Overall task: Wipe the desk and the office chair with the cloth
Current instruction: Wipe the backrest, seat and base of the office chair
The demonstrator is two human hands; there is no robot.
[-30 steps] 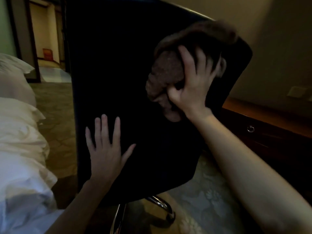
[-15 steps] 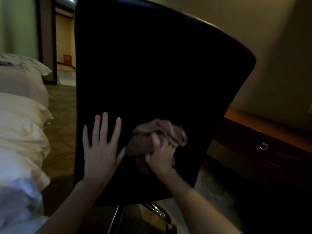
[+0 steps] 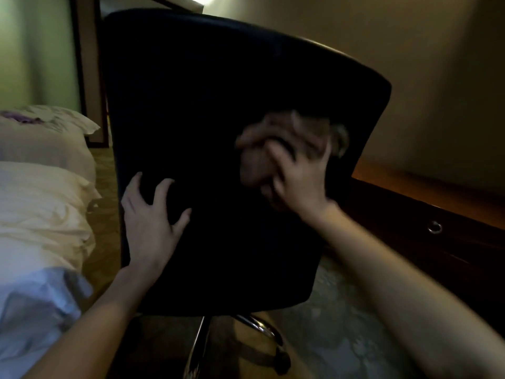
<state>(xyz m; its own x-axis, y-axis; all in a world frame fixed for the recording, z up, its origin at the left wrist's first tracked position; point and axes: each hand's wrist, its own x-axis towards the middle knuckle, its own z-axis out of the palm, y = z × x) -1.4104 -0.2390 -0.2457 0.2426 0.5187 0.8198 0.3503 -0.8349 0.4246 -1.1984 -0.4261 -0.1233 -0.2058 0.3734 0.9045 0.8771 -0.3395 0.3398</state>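
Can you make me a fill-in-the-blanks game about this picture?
1. The right hand grips a ____ cloth against the black office chair.
2. The left hand rests on the chair, holding ____.
3. A metal ____ hangs on the drawer of the desk.
Missing words: brown; nothing; ring.

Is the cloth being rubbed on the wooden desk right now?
No, the right hand holds the cloth against the back of the black office chair; the desk stands apart.
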